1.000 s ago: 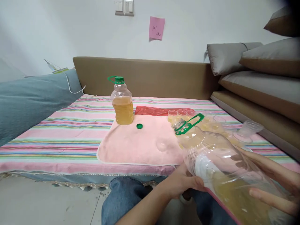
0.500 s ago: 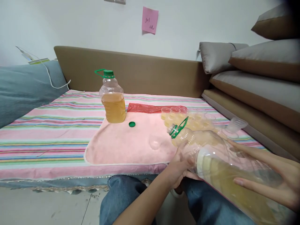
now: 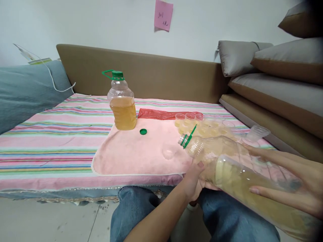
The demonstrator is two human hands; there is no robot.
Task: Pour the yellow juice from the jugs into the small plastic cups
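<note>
A large clear plastic bottle lies tilted in my two hands, its uncapped neck with a green handle pointing left. Pale yellow liquid fills its lower side. My left hand grips it from beneath near the shoulder. Toward the base, my right hand is closed around the body, fingers spread along it. Beyond the neck stand several small clear cups of yellow liquid, partly hidden behind the bottle. One clear cup sits apart on the pink cloth, left of and nearer than the neck.
A second bottle of amber liquid stands capped at the cloth's back left. A green cap lies beside it. Behind are a red plastic bag and, at right, nested empty cups. Stacked cushions border the right side.
The bottle has tipped slightly closer to level, and its liquid reaches further toward the shoulder. Both hands keep their hold. The view has shifted a little.
</note>
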